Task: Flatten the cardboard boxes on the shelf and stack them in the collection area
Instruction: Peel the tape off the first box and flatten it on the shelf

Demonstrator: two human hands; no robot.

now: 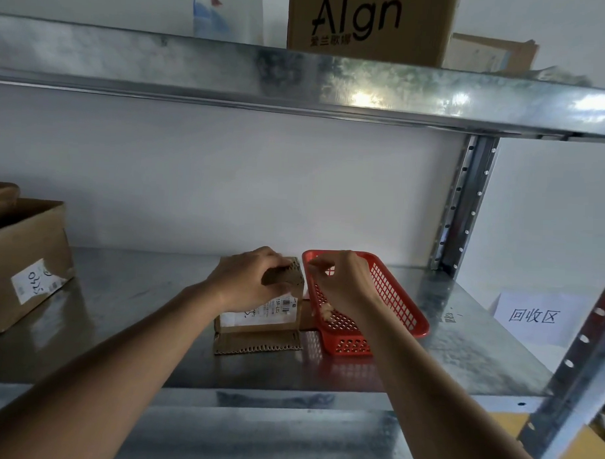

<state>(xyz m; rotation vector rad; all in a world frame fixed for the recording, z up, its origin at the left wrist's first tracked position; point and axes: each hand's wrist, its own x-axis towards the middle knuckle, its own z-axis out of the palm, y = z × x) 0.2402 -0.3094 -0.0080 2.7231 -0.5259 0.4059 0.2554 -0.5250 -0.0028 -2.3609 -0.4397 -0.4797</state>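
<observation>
A small brown cardboard box point(256, 322) with a white shipping label stands on the metal shelf point(136, 326), its front flap folded down flat toward me. My left hand point(248, 279) grips the box's raised top flap from above. My right hand point(340, 282) hovers over the near left part of a red plastic basket point(398, 301), fingers curled with the tips pinched together; whether they hold anything I cannot tell. A small crumpled pale piece lies in the basket under that hand.
A larger open cardboard box point(22, 264) sits at the shelf's left end. On the upper shelf stand a brown box point(366, 25) with printed lettering and more cartons. A white paper sign point(534, 316) hangs at right beyond the shelf post point(463, 204).
</observation>
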